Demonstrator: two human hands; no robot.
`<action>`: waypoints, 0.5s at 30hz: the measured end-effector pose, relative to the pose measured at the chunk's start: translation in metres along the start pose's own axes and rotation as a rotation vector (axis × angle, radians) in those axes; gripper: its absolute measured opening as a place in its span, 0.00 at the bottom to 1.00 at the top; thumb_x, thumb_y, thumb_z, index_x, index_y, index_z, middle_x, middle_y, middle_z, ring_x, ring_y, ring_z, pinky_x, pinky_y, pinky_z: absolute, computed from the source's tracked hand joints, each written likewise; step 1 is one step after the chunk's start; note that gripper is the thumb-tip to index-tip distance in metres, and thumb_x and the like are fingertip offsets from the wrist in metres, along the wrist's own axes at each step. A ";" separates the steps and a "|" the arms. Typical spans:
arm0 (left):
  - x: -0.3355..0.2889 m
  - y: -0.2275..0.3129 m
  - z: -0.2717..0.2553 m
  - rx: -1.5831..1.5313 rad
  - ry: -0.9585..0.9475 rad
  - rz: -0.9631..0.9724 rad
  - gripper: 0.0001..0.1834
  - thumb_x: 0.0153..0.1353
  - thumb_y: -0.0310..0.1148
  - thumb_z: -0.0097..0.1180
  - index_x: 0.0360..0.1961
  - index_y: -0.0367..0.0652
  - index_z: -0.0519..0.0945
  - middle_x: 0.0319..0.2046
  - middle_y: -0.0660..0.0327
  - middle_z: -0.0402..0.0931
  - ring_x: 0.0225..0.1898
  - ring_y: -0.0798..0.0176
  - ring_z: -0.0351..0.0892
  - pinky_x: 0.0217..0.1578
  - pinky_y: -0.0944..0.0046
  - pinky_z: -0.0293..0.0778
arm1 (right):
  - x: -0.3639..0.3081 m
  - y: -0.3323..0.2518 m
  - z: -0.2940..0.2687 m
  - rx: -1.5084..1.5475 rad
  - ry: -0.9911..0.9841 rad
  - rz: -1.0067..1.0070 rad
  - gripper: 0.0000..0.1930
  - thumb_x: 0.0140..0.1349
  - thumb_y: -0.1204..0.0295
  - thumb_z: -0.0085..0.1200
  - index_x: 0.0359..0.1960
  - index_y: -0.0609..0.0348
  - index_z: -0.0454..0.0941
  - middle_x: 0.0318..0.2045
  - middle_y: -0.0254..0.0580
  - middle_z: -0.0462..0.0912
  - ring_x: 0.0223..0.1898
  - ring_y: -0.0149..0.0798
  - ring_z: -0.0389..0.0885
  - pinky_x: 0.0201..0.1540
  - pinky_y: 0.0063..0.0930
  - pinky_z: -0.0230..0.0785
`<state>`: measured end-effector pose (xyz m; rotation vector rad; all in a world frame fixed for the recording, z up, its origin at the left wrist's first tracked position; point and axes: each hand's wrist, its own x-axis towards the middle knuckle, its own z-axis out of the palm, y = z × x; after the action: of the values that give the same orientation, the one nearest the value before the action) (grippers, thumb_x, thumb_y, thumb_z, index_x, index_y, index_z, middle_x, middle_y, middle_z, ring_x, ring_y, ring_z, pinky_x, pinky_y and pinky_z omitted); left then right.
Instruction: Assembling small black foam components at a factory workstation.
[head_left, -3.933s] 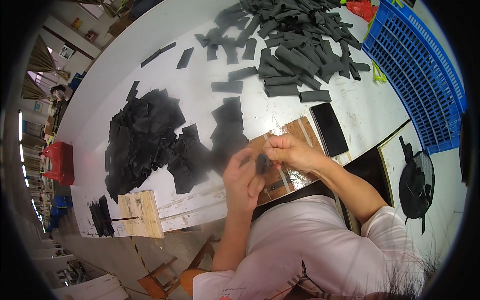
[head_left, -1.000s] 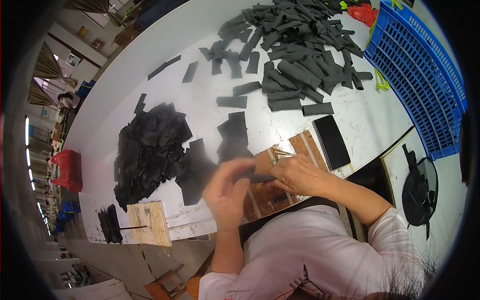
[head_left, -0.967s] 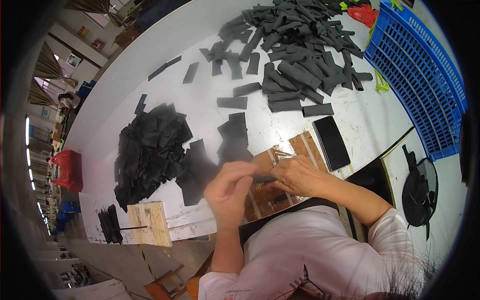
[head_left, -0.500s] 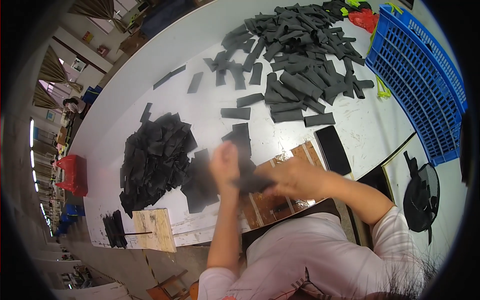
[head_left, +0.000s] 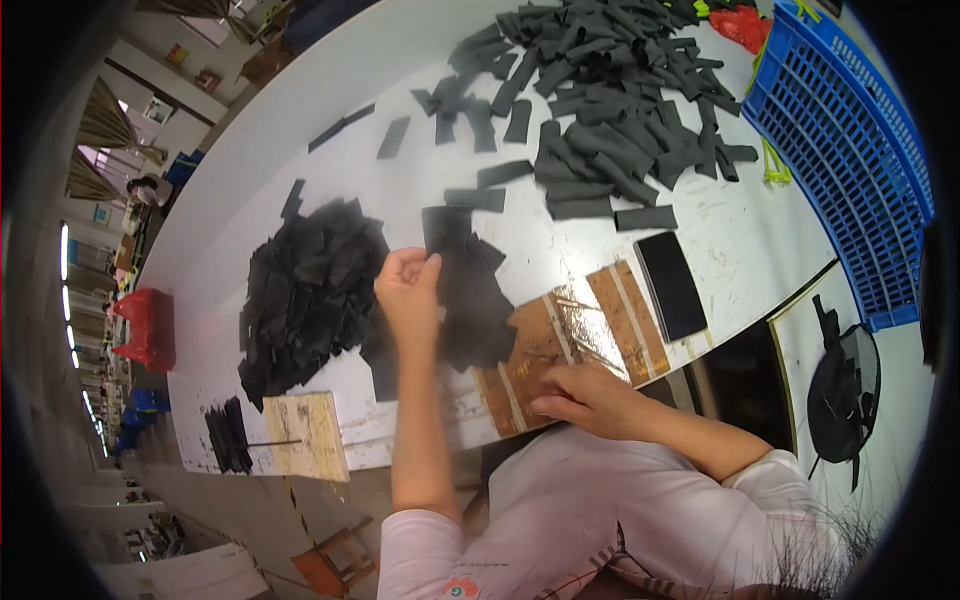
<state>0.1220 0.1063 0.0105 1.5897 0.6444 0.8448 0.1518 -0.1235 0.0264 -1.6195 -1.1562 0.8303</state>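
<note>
Black flat pieces (head_left: 470,290) are spread on the white table (head_left: 300,170) just beyond the wooden board (head_left: 570,345), and the topmost piece is pinched at its upper edge by the left hand (head_left: 408,292), whose fingers are closed on it. The right hand (head_left: 590,397) is laid on the near edge of the wooden board; its fingers are curled loosely together, and whether anything is gripped cannot be told. A larger heap of black sheets (head_left: 305,295) is located to the left of the held piece, touching the smaller spread. A black phone (head_left: 671,285) is placed just right of the board. A pile of dark rolled strips (head_left: 600,110) is found farther back, well apart from both hands. A blue plastic crate (head_left: 850,150) is positioned at the right table edge. A small wooden block (head_left: 308,435) is set at the near left edge.
</note>
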 end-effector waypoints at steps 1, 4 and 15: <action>-0.013 0.019 -0.009 -0.019 -0.073 -0.074 0.06 0.46 0.19 0.55 0.26 0.37 0.72 0.17 0.70 0.69 0.18 0.80 0.64 0.21 0.81 0.59 | 0.006 -0.005 0.006 0.019 -0.018 0.020 0.14 0.54 0.67 0.50 0.37 0.64 0.69 0.25 0.41 0.75 0.25 0.35 0.73 0.30 0.25 0.65; -0.053 0.044 -0.029 -0.018 -0.335 -0.319 0.07 0.45 0.18 0.54 0.28 0.36 0.72 0.19 0.67 0.72 0.21 0.78 0.68 0.24 0.80 0.64 | 0.027 0.008 0.045 0.635 0.168 0.117 0.14 0.53 0.67 0.51 0.38 0.63 0.68 0.27 0.34 0.76 0.26 0.30 0.72 0.30 0.22 0.65; -0.163 0.041 -0.058 -0.709 -0.117 -0.413 0.17 0.52 0.32 0.46 0.41 0.32 0.67 0.32 0.55 0.73 0.33 0.64 0.73 0.32 0.66 0.70 | 0.040 -0.014 0.054 1.333 0.136 0.334 0.11 0.57 0.73 0.45 0.40 0.66 0.68 0.36 0.41 0.75 0.37 0.31 0.74 0.42 0.25 0.69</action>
<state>-0.0226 0.0040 0.0270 0.8181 0.4872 0.5709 0.1118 -0.0678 0.0220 -0.6857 -0.0528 1.2755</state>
